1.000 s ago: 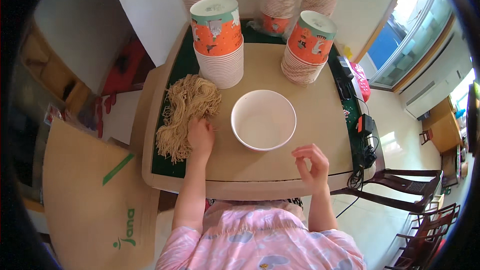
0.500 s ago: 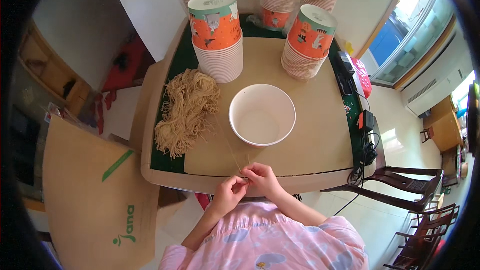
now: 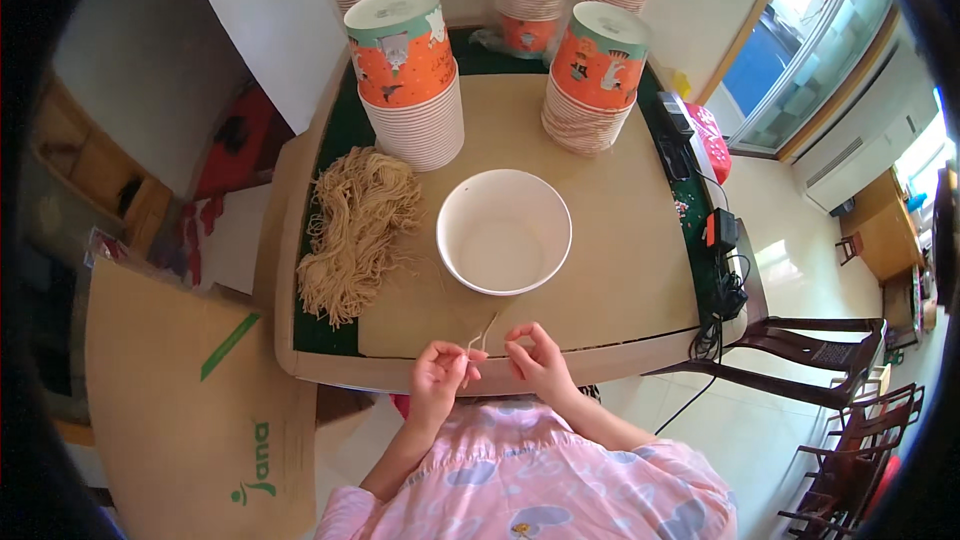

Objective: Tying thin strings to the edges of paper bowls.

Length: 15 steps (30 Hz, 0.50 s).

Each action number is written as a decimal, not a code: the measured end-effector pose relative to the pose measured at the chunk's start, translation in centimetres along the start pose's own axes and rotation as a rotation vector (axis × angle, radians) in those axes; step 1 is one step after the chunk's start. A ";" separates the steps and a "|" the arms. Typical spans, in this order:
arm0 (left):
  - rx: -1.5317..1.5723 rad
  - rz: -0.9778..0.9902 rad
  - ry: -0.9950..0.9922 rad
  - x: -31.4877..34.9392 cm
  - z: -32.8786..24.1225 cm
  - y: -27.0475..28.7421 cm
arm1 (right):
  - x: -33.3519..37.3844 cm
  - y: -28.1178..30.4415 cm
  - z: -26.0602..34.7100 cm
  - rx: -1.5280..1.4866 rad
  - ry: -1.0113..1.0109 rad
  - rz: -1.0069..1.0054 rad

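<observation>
"So, what is seen first, by sheer size?"

"The worktop (image 3: 350, 368), with its rounded tan edge. Most of it is covered by a smooth brown sheet (image 3: 625, 260), around which a dark green surface is left showing."

"And next to it?"

"At the far left, a large piece of brown cardboard (image 3: 180, 380) is seen, marked with green."

"What is carried on the worktop?"

"Two tall stacks of paper tubs are set upside down toward the back: a left stack (image 3: 408, 80) and a right stack (image 3: 595, 80). On each, the topmost tub is banded in orange and green."

"Where is the twine kept?"

"A loose bundle of tan twine (image 3: 360, 235) is laid at the left, partly on the green and partly on the brown. Just beside it, near the middle, a white-lined tub (image 3: 504, 232) is stood with its mouth upward."

"And how are the hands placed?"

"Both are held over the front edge. By the left hand (image 3: 437, 375), a strand (image 3: 488, 332) is pinched between thumb and finger. The right hand (image 3: 543, 370) is held close by, fingers curled; whether anything is gripped there cannot be told."

"And that strand?"

"It is thin and pale, and its free end is pointed toward the tub."
</observation>
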<state>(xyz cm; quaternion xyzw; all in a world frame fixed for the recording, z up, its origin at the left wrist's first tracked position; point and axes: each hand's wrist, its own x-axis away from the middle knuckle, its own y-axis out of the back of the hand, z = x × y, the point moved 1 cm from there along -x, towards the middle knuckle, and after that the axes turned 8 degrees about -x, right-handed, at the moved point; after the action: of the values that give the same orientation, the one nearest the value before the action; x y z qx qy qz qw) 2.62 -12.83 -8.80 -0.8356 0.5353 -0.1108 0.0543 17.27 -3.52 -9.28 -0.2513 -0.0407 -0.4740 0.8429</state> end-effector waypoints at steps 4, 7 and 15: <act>0.083 0.107 -0.002 -0.1 0.1 -0.4 | 0.4 0.6 -1.6 -0.025 -0.469 0.190; 0.018 0.196 0.012 0.0 0.9 -0.7 | 0.2 -0.5 -2.1 -0.363 -0.548 0.159; 0.068 0.238 0.072 0.3 0.7 -0.3 | -2.0 1.7 -1.0 -0.561 -0.346 0.165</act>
<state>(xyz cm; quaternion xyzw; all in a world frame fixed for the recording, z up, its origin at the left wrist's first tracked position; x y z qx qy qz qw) 3.19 -12.96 -9.39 -0.7592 0.6284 -0.1516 0.0761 17.35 -1.71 -11.40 -0.5526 -0.0305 -0.3472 0.7570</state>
